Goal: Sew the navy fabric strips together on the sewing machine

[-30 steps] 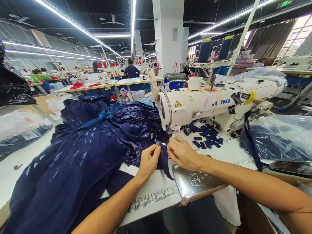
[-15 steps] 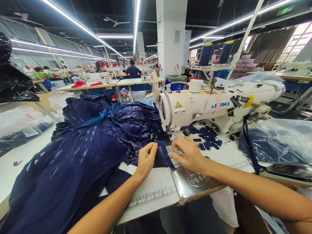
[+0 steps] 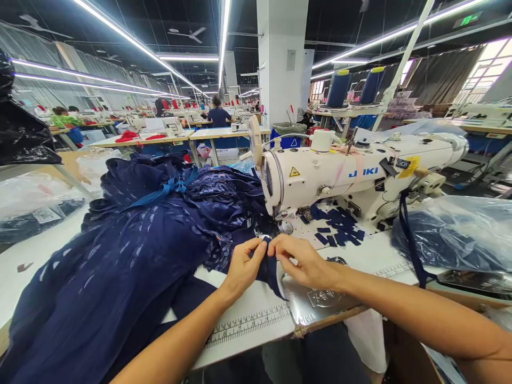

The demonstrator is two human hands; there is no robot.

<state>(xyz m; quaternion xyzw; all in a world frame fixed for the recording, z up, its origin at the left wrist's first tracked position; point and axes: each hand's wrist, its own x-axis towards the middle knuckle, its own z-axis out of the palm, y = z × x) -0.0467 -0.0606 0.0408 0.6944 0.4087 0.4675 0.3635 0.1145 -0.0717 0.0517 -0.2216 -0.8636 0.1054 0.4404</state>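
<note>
Where the scene begins at far left, a black plastic bag [image 3: 28,125] hangs above a clear plastic bag [image 3: 40,186] of dark goods. Next, a heap of navy garments [image 3: 116,261] covers the left of the worktable [image 3: 254,300], gathered by a knotted blue ribbon [image 3: 160,193], presumably to keep the bundle together. Near centre, a ruler scale [image 3: 256,321] runs along the table's near edge, a position likely chosen for measuring without moving the cloth. The left hand [image 3: 245,264] pinches the top edge of a navy fabric strip [image 3: 272,274] between thumb and forefinger; the strip hangs down over the table, just on the near side of the needle area. The right hand [image 3: 300,261] brings its fingertips against the same edge, seemingly to steady it; whether they grip it or merely touch cannot be told. Above and beyond stands a white Juki sewing machine [image 3: 312,178]. Small cut navy pieces [image 3: 342,224] lie loose on its bed, probably kept within reach. Farther back to the right stand two navy thread cones [image 3: 338,89]. At far right, a clear bag [image 3: 456,234] encloses more navy cloth, presumably against dirt.
</note>
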